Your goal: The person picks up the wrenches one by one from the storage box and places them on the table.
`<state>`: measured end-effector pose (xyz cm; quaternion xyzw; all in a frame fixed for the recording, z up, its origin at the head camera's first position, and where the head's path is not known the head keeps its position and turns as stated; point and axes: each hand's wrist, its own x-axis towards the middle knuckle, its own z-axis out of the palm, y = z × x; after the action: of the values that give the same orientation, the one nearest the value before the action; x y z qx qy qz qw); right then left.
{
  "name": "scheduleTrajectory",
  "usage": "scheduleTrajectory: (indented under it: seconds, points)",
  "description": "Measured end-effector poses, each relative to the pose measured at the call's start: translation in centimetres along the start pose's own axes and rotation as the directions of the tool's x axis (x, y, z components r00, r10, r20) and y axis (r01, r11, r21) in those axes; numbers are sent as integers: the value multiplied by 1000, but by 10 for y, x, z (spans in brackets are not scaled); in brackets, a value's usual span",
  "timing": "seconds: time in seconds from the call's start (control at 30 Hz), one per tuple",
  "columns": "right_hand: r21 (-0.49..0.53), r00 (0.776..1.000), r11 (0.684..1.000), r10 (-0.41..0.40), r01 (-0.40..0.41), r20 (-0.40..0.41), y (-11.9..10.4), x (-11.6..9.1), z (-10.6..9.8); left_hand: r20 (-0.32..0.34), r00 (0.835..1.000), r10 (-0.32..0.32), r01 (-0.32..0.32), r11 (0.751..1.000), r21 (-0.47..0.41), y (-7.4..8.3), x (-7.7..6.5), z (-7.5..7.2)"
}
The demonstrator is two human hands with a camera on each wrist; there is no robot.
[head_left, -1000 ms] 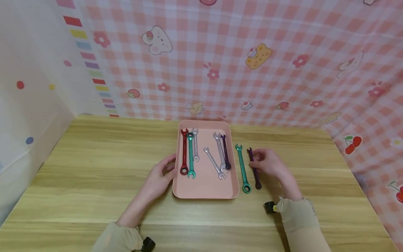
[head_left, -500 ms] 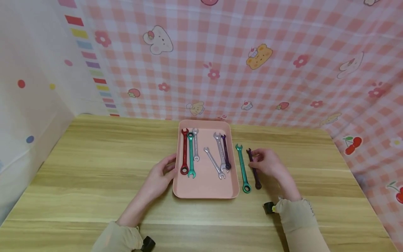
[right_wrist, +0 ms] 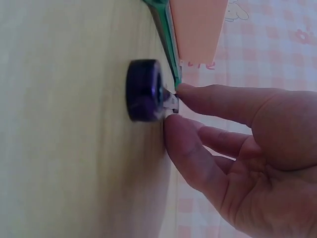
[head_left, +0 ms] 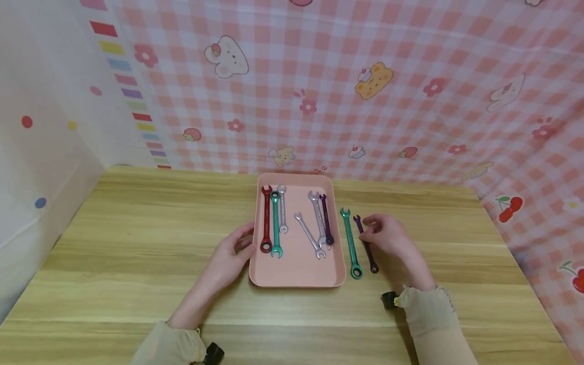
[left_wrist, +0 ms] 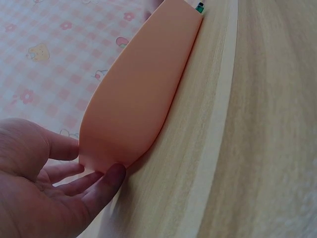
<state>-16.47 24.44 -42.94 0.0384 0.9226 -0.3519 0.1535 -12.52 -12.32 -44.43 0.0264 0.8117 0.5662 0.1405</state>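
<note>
Between thumb and fingertips, my right hand (head_left: 388, 234) pinches a purple combination wrench (head_left: 368, 251) on the table, right of the tray. Its dark purple ring end (right_wrist: 144, 90) fills the front of the right wrist view. Just left of it lies a green combination wrench (head_left: 350, 243), roughly lengthwise to the tray. My left hand (head_left: 230, 261) touches the outer left wall of a pink tray (head_left: 296, 274) with loosely bent fingers. In the left wrist view, fingertips (left_wrist: 115, 174) rest against that wall (left_wrist: 136, 94).
Inside the tray lie a red wrench (head_left: 267, 218), another green wrench (head_left: 276, 223), several silver wrenches (head_left: 308, 234) and another purple wrench (head_left: 326, 220). A checked pink cloth (head_left: 274, 76) hangs behind the wooden table (head_left: 159, 228).
The pinched purple wrench's open end has swung slightly left, towards the green wrench, while its ring end has stayed nearly in place. My left hand and the tray have not moved.
</note>
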Motion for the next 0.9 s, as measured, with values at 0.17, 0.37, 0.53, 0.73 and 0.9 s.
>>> scheduleTrajectory:
  seconds: [0.17,0.37,0.53,0.73,0.9]
  points:
    - [-14,999,1000,15,-15,-31,-4,-1,-2,-5,1000,-3,3,1000,-2,0,1,0]
    - [12,996,999,-36,37,-84,-11,-5,-3,-2,1000,-3,3,1000,-2,0,1,1]
    - [15,984,994,-108,111,-140,-25,-12,-2,2,1000,0,0,1000,0,0,0,0]
    - [18,977,988,-150,155,-151,-42,-18,3,2,1000,1,-1,1000,-4,2,0,-1]
    - [30,968,978,-200,207,-154,-51,-23,9,4,1000,-2,2,1000,-6,3,-1,0]
